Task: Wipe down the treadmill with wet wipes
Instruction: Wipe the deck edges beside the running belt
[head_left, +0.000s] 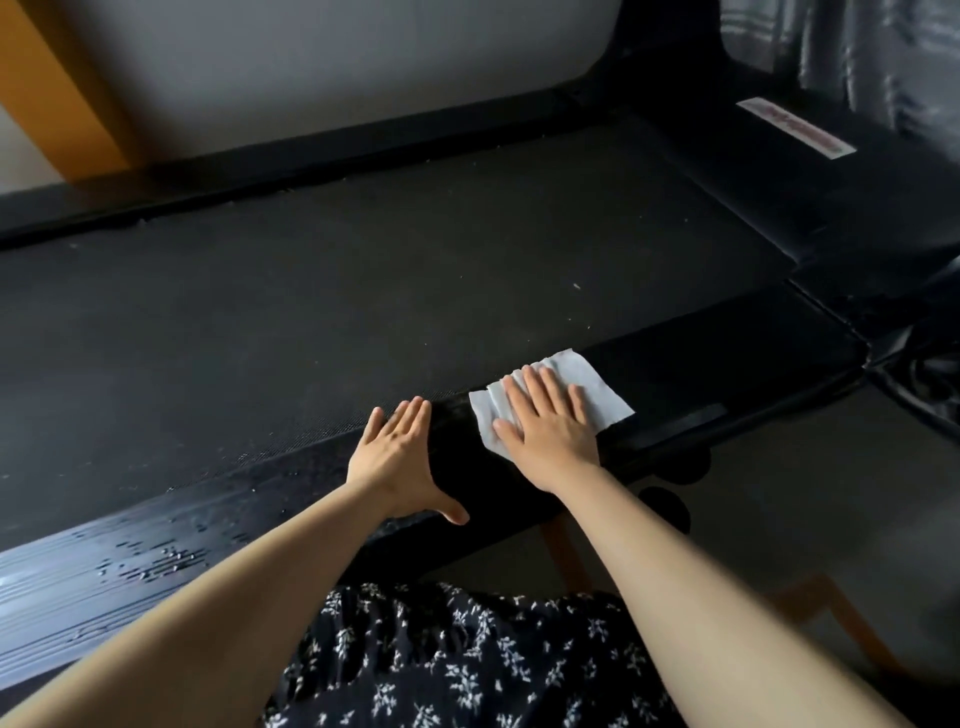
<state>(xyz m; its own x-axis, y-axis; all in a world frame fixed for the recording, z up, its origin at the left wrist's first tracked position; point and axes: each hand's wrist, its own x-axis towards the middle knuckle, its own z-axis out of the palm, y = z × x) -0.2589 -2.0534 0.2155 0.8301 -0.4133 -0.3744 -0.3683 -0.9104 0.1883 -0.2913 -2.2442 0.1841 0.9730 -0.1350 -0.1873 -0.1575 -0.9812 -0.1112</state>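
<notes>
So, from the head camera: the right hand (550, 421) is lying flat with fingers spread on a white wet wipe (605, 397), pressing it onto the treadmill's near side rail (685, 369), right beside the edge of the running belt (363, 312). I'd guess the open palm is spreading the pressure so the whole wipe is dragging along instead of bunching up.

The left hand (400, 460) is also open and holding nothing. Its fingers are reaching onto the belt edge and its thumb is hanging off the rail's near side, probably bracing the lean.

Farther left, water beads (156, 561) are sitting on the rail, so that stretch looks done. To the right, the rail is running into the black motor cover (779, 208), which has a white label (795, 127), and that corner is where the wipe will likely be catching. A floral dress (467, 660) is filling the bottom of the view.
</notes>
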